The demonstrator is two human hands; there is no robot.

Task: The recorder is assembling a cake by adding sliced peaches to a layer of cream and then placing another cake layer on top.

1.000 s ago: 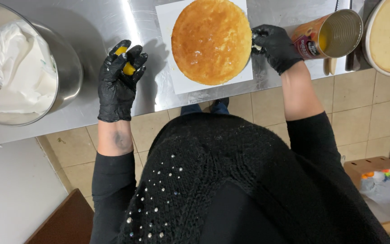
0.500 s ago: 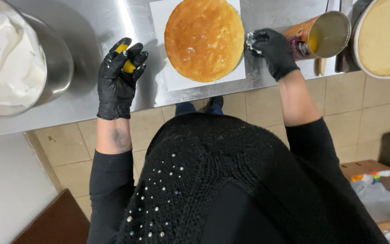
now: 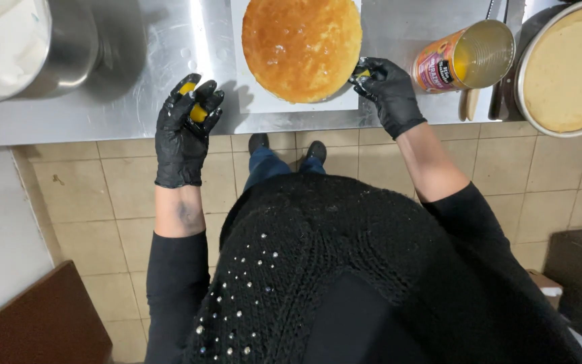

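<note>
A round golden sponge cake (image 3: 301, 47) lies on a white board (image 3: 264, 101) on the steel counter. My left hand (image 3: 184, 128), in a black glove, rests on the counter left of the board, closed around a small yellow piece (image 3: 193, 101). My right hand (image 3: 389, 91), also gloved, pinches another small yellow piece (image 3: 364, 72) against the cake's right edge. An open tin can (image 3: 466, 64) lies on its side just right of that hand.
A steel bowl (image 3: 69, 47) of white cream (image 3: 5, 44) stands at the far left. A round pan with a pale cake layer (image 3: 567, 67) sits at the far right. Utensil handles (image 3: 469, 104) lie below the can. Tiled floor runs under the counter's front edge.
The view has shifted, so everything sits higher in frame. My right hand has gone from the board's right edge to the cake's lower right side. My left hand has stayed put.
</note>
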